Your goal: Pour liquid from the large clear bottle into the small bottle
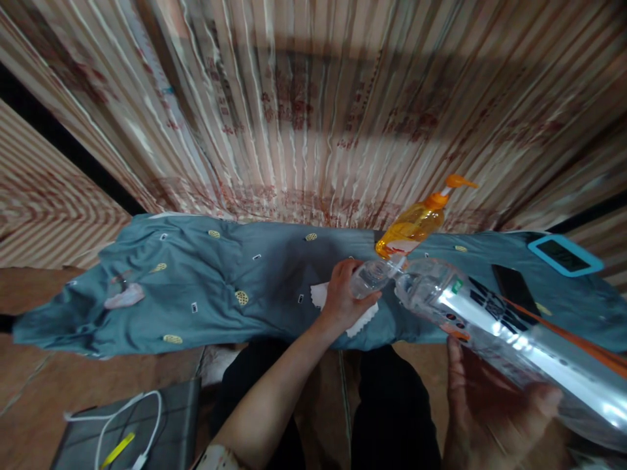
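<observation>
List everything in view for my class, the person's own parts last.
Patterned curtain: one, beige, back
Printed cloth: one, teal, centre
Plastic pump bottle: one, orange, centre right
Small plastic bottle: one, clear, centre
Large plastic bottle: one, clear and silver, right
Scalloped flat sheet: one, white, centre
Flat rectangular slab: one, black, right
Rounded flat device: one, blue, far right
Crumpled piece: one, pale, left
Flat block: one, grey, lower left
Thin cable: one, white, on block
Narrow strip: one, yellow, on block
Straight bars: at least two, black, sides
Tiled floor: one, brown, below
Trousered legs: two, black, lower centre
Left hand: one, bare, around small bottle
Right hand: one, bare, under large bottle
</observation>
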A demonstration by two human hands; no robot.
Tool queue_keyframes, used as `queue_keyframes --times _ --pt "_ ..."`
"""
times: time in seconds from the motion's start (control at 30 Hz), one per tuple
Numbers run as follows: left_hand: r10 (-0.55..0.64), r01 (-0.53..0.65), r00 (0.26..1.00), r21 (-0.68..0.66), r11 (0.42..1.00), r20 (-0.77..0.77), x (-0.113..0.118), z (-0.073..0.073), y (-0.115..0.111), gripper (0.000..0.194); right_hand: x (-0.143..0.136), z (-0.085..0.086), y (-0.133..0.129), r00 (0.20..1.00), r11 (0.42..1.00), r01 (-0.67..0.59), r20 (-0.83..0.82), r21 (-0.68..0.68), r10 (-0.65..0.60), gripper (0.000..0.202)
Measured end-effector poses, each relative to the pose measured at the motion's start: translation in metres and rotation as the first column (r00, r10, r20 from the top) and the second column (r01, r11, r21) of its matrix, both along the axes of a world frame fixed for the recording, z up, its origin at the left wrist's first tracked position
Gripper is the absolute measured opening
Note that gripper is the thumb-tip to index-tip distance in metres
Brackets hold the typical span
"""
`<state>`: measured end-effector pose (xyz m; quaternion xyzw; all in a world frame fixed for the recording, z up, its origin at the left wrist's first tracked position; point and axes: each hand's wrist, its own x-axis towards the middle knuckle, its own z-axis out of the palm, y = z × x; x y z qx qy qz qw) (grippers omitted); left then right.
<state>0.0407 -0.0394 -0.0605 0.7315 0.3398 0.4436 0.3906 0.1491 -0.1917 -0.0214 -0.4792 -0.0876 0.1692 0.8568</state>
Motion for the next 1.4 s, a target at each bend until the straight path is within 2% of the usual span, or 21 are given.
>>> queue_keyframes --times 0.1,0.53,0.77,0.9,1.03,1.13,1.3,1.4 --pt "-0.001 0.001 1.000 -0.006 1.000 -0.001 0.0000 0.0003 -0.0004 0.051 0.0004 0.0009 -0.0005 1.000 1.000 0.001 0.001 0.011 -0.001 0.084" --pt "0.010 -0.010 1.000 -0.030 1.000 0.007 0.0005 -0.0020 0.0012 0.054 0.0046 -0.0031 0.0029 1.000 0.997 -0.005 0.014 0.074 0.004 0.069" --pt "0.000 0.001 1.000 -0.032 0.999 0.017 -0.0012 -0.0042 0.0023 0.058 0.0034 0.0034 0.0059 0.999 0.999 0.029 -0.035 0.039 -0.028 0.086" --pt "-0.025 0.026 0.999 -0.052 0.998 0.020 -0.0018 -0.0042 0.0037 0.060 0.0040 0.0039 0.0071 0.999 0.999 0.015 -0.035 0.047 -0.014 0.089" --pt "-0.049 0.050 0.998 -0.051 0.997 0.029 -0.0019 -0.0045 0.0053 0.061 0.0061 -0.0002 0.0050 0.998 0.999 0.022 -0.065 0.040 -0.020 0.084" --pt "-0.060 0.062 0.998 -0.068 0.996 0.029 -0.0016 -0.0059 0.0058 0.062 0.0065 -0.0010 0.0043 1.000 0.998 0.012 -0.025 0.058 -0.010 0.079" --pt "-0.073 0.076 0.996 -0.067 0.995 0.045 -0.0017 -0.0071 0.0055 0.064 0.0047 0.0001 0.0053 1.000 0.997 -0.025 0.016 0.068 0.024 0.086" --pt "-0.084 0.087 0.996 -0.070 0.994 0.035 -0.0031 -0.0066 0.0053 0.065 0.0047 -0.0011 0.0048 0.998 0.995 -0.047 0.050 0.088 0.043 0.075"
